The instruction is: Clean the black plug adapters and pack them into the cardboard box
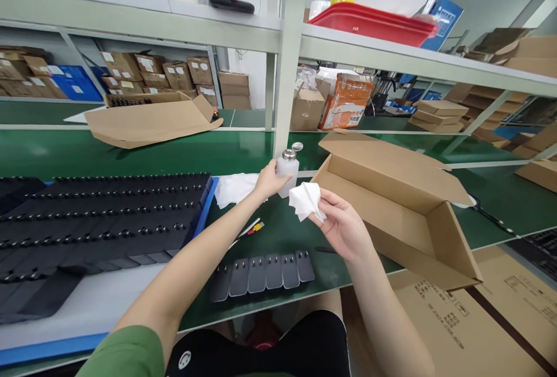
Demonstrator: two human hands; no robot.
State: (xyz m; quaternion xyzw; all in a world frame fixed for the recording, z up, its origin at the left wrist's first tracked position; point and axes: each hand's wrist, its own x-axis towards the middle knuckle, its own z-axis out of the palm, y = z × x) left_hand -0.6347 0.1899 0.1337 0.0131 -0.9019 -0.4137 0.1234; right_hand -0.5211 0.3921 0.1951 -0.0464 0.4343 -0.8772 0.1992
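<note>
Partly hidden bottle (288,173) behind cloth (306,200)

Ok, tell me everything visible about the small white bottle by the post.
The bottle is small, translucent white, plastic by its look, with a metal pump top whose round lid is flipped open. It stands upright on the green bench, before the white shelf post. The left hand grips its side; the right hand holds a white wipe beside it.

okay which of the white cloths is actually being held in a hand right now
The folded white wipe pinched in the right hand. The other white cloth lies flat on the green bench behind the left hand, which grips the bottle.
</note>
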